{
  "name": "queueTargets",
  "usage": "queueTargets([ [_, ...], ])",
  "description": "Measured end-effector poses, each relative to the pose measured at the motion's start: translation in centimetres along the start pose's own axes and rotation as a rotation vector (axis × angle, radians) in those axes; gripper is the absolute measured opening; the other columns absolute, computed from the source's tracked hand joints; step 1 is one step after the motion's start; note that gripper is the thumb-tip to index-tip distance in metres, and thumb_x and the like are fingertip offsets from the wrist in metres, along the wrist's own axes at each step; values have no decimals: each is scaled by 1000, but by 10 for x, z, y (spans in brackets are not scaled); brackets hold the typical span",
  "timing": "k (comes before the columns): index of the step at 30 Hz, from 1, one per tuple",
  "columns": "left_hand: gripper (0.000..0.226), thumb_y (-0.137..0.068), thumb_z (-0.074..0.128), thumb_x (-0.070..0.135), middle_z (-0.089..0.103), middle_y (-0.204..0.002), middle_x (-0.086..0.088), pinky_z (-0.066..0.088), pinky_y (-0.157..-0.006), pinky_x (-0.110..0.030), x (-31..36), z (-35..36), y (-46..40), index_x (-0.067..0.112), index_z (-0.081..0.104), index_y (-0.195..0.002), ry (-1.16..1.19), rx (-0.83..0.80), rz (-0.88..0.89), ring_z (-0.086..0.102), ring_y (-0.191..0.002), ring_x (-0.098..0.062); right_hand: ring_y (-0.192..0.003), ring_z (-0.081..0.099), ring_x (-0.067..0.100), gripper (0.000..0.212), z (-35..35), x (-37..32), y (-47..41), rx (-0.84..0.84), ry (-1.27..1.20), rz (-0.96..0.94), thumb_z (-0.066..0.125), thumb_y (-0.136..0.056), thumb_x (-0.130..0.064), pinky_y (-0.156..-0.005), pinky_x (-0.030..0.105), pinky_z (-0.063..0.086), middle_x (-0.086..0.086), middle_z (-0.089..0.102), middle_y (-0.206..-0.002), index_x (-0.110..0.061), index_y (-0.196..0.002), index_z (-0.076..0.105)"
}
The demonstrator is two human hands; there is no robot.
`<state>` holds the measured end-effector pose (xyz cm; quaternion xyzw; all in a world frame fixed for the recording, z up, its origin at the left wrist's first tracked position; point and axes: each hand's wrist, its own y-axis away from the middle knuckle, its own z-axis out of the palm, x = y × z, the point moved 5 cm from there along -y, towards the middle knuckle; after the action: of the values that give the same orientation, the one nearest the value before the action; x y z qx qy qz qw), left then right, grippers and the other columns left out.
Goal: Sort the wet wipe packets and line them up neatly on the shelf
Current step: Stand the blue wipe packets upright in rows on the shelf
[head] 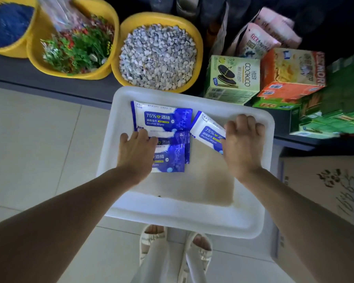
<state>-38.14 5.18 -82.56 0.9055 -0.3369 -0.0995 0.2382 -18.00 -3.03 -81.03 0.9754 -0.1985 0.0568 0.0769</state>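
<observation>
A white plastic tub on the floor holds several blue-and-white alcohol wipe packets. One packet lies flat at the tub's far left, overlapping two more packets stacked below it. My left hand rests on this pile, its fingers curled at the near edge of the top packet. A tilted packet lies at the right, and my right hand grips its right end with curled fingers.
The dark shelf runs across the top. On it stand yellow basins of blue granules, plastic plants and grey pebbles, then cookie boxes and green boxes. A cardboard carton stands at the right.
</observation>
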Motion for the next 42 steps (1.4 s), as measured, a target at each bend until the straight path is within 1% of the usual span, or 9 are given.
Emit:
queueTargets([
  [2, 50, -88, 61, 37, 49, -133, -5, 32, -102, -35, 1, -1, 3, 16, 40, -128, 58, -20, 3, 49, -121, -19, -74, 58, 34, 32, 0, -2, 3, -99, -120, 15, 77, -61, -3, -60, 32, 35, 14, 60, -82, -5, -86, 56],
  [5, 43, -91, 58, 31, 55, -130, -3, 40, -91, -31, 4, -14, 12, 15, 39, -126, 143, -69, -19, 57, -112, -21, -85, 60, 37, 26, -9, 4, 15, -196, -281, 116, 55, -88, -9, -60, 31, 29, 15, 64, -99, -8, -111, 43],
  [12, 29, -94, 50, 28, 59, -120, -7, 39, -74, -31, 11, -99, 57, 20, 45, -122, 265, -37, -87, 57, -108, -30, -97, 58, 38, 24, -106, 41, 47, -161, -421, 214, 48, -94, -20, -65, 32, 30, 19, 63, -107, -8, -114, 47],
  [19, 23, -95, 48, 21, 59, -119, -2, 45, -80, -33, 22, -240, 111, 21, 51, -118, 375, 18, 17, 53, -112, -27, -91, 60, 39, 29, -265, 100, 78, 17, -494, 214, 47, -96, -25, -71, 39, 45, 19, 67, -99, -8, -120, 49],
  [23, 8, -95, 47, 19, 60, -100, -2, 44, -71, -32, 34, -328, 153, 25, 43, -92, 356, 121, 69, 58, -98, -26, -92, 61, 37, 27, -353, 141, 99, 100, -486, 212, 46, -96, -26, -69, 36, 42, 18, 67, -101, -7, -115, 49],
  [30, 11, -94, 44, 20, 62, -112, -4, 46, -78, -34, 68, -469, 226, 26, 49, -101, 344, 318, 87, 58, -100, -26, -92, 60, 39, 24, -493, 197, 127, 253, -440, 179, 45, -97, -27, -63, 36, 34, 18, 67, -99, -9, -112, 49],
  [33, 24, -99, 40, 22, 58, -120, -1, 44, -80, -32, 87, -525, 253, 24, 48, -121, 287, 409, 127, 56, -108, -24, -89, 60, 37, 20, -548, 213, 137, 342, -439, 130, 47, -96, -27, -58, 33, 30, 16, 67, -93, -10, -107, 49],
  [37, 32, -99, 41, 21, 60, -115, -6, 47, -79, -35, 105, -591, 280, 25, 45, -130, 296, 508, 170, 60, -98, -27, -88, 61, 34, 19, -616, 236, 144, 472, -408, 104, 49, -95, -27, -58, 32, 28, 13, 68, -93, -11, -106, 50],
  [42, 29, -96, 43, 16, 60, -114, -6, 40, -72, -29, 109, -666, 296, 23, 47, -124, 262, 628, 208, 57, -103, -26, -86, 62, 35, 19, -688, 267, 137, 615, -358, 131, 50, -94, -27, -60, 32, 33, 14, 68, -92, -11, -104, 51],
])
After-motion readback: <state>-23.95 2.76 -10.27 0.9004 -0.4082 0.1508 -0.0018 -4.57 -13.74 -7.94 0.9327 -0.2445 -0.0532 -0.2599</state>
